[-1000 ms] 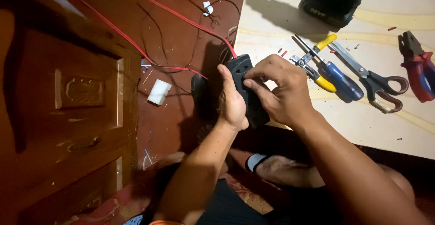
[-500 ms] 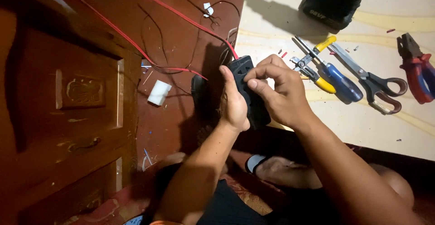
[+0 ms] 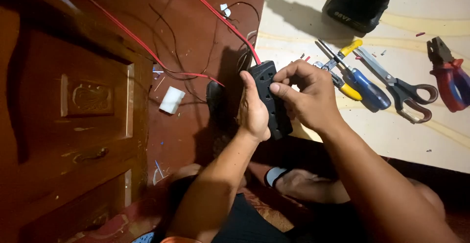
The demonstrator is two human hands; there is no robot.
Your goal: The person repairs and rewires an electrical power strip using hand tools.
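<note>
Head view looks down on a black power strip (image 3: 271,101), held up between both hands over the edge where the red floor (image 3: 196,22) meets a pale board (image 3: 391,135). The strip stands roughly lengthwise away from the person, its socket face turned up. A red cable (image 3: 215,15) runs from its far end and away across the floor.

The left hand (image 3: 253,110) wraps the strip's left side, thumb laid along its edge — a clenched grip on the strip. The right hand (image 3: 308,96) closes on it from the right, with fingertips (image 3: 275,88) pressing on the socket face, so this grip too is grasping the strip.

Just right of the strip, on the board, lie two screwdrivers: one with a yellow handle (image 3: 350,49), one with a blue handle (image 3: 367,88). Beyond them from the strip lies a pair of scissors (image 3: 401,88), and farther right a pair of red-handled pliers (image 3: 448,76). Well beyond the strip's far end, at the top of the board, rests a black and red cordless drill (image 3: 362,3).

Left of the strip, on the floor, thin dark wires (image 3: 169,37) loop about, and a small white block (image 3: 172,100) lies near them. Farther left stands a carved wooden door panel (image 3: 88,101). Below the strip, the person's bent legs (image 3: 303,184) show — partly in shadow.
</note>
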